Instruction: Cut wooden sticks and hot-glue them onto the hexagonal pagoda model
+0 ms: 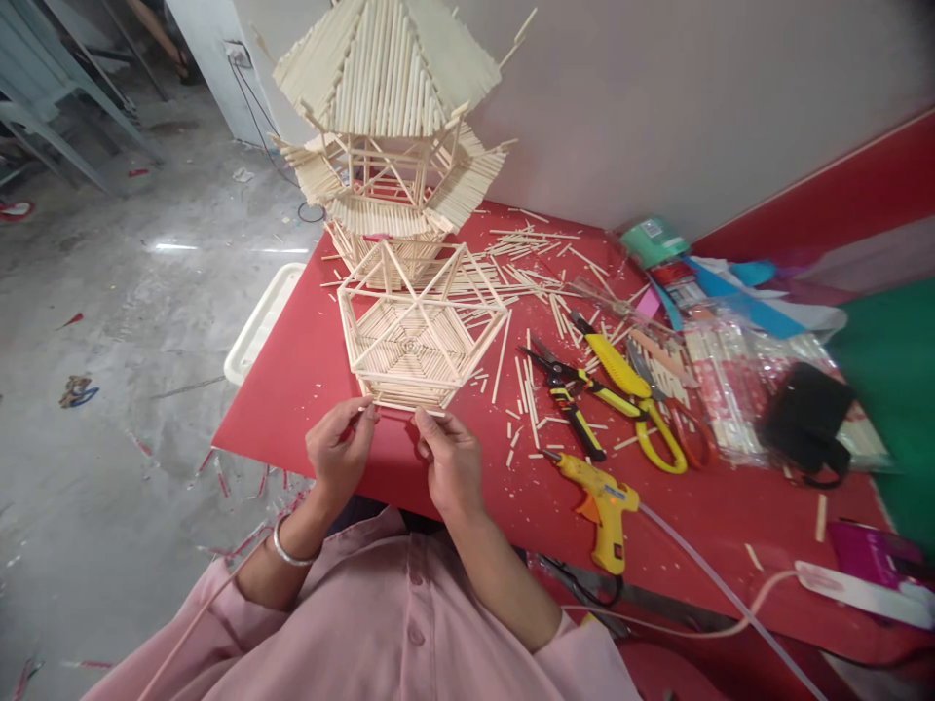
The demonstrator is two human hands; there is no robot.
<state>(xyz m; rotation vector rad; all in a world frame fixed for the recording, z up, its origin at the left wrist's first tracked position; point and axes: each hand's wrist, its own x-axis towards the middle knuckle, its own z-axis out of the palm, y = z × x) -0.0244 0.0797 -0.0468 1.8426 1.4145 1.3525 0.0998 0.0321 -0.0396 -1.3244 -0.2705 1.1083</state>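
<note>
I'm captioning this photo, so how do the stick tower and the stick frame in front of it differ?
The tower is taller, cut off by the picture's top edge; the frame is low and wholly within the picture.
The tower carries sloping roofs of close-set sticks; the frame's top is open, crossed by thin bars.
The tower stands farther from the person; the frame sits nearer.
Both are built from pale sticks.

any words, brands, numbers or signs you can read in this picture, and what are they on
None can be read with certainty.
Yellow glue gun: small marking on its body, too blurred to read.
Green roll: white label with a dark patterned patch, too small to read.
Clear packets: red print, too blurred to read.
</note>
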